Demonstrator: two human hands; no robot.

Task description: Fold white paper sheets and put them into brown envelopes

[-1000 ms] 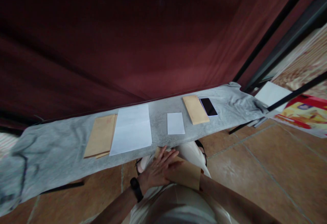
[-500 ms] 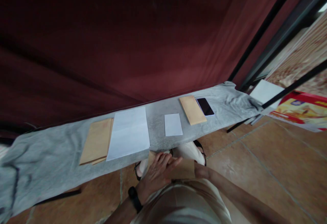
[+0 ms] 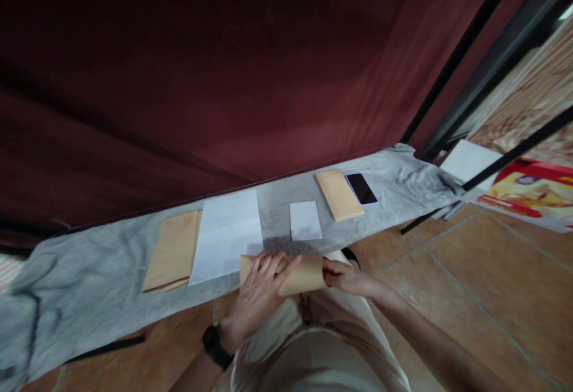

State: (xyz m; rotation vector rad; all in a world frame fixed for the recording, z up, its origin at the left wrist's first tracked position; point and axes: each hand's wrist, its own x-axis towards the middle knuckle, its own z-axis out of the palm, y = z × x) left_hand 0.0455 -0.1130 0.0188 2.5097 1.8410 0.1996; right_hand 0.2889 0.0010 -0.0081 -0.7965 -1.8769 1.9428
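Both hands hold a brown envelope (image 3: 301,275) just above the near edge of the grey-covered table (image 3: 89,272). My left hand (image 3: 259,293), with a black watch on its wrist, lies over the envelope's left part with fingers curled on it. My right hand (image 3: 347,277) pinches its right end. Behind it on the cloth lie a large white sheet (image 3: 227,235) and a small folded white paper (image 3: 305,221).
A stack of brown envelopes (image 3: 172,251) lies at the left of the white sheet. Another brown envelope (image 3: 339,194) and a black phone (image 3: 362,188) lie to the right. A dark red curtain hangs behind. Black rods and a red printed box (image 3: 530,195) stand at the right on the tiled floor.
Both hands have lifted the brown envelope from my lap up and forward to the table's near edge. My right hand now shows at its right end.
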